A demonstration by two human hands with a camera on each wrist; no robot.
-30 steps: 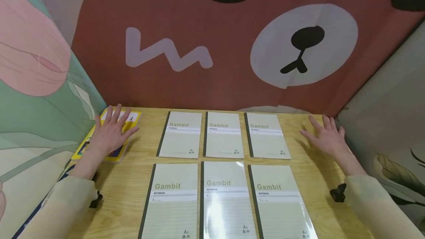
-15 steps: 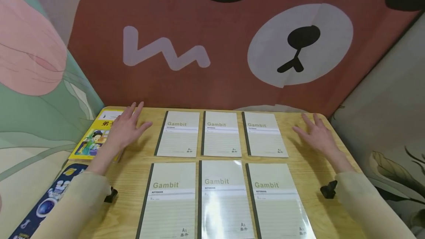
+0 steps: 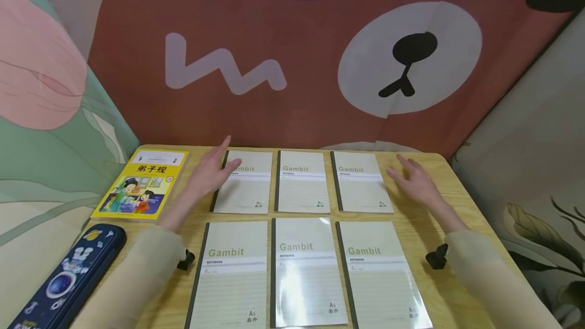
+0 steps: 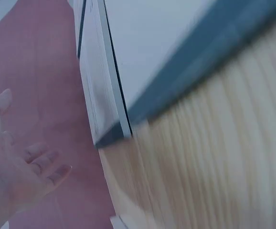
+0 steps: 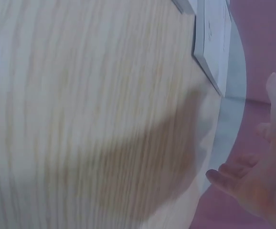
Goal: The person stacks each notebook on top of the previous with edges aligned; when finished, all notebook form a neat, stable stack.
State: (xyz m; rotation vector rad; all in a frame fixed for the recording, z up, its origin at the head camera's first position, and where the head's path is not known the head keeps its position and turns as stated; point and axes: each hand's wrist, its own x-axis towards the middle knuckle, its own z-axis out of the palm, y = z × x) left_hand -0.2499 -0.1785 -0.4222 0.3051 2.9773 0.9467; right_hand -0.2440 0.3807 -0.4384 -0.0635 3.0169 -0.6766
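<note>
Fingers of the left hand (image 3: 207, 174) lie straight and loosely spread, gripping nothing; the fingertips hover over, or perhaps just touch, the dark spine edge of the back-left notebook (image 3: 244, 183), and the head view does not settle whether there is contact. In the left wrist view the same hand (image 4: 18, 167) shows relaxed fingers off to one side of a notebook corner (image 4: 114, 71), with bare wood grain below. The right hand (image 3: 413, 182) is likewise flat and empty, fingers extended, resting on or just above the wooden table (image 3: 425, 232) just beside the right edge of the back-right notebook (image 3: 363, 183); the right wrist view shows its fingertips (image 5: 224, 177) clear of the notebook corner (image 5: 214, 47). Between the two hands lie six Gambit notebooks in two rows of three, each with its long axis running away from the person and its spine on the left side: the back-middle notebook (image 3: 301, 183) sits between the two already named, and the front row holds the front-left notebook (image 3: 228, 278), front-middle notebook (image 3: 307, 273) and front-right notebook (image 3: 379, 278), nearly touching side by side. So the back row lies inward from both hands, the left hand nearest its left end, the right hand nearest its right end. Further out to the left lies a yellow picture book (image 3: 141, 184), well apart from the left hand, and nearer the person a dark blue pencil case (image 3: 68, 278). Printed fabric panels (image 3: 320, 65) wall the table on three sides.
</note>
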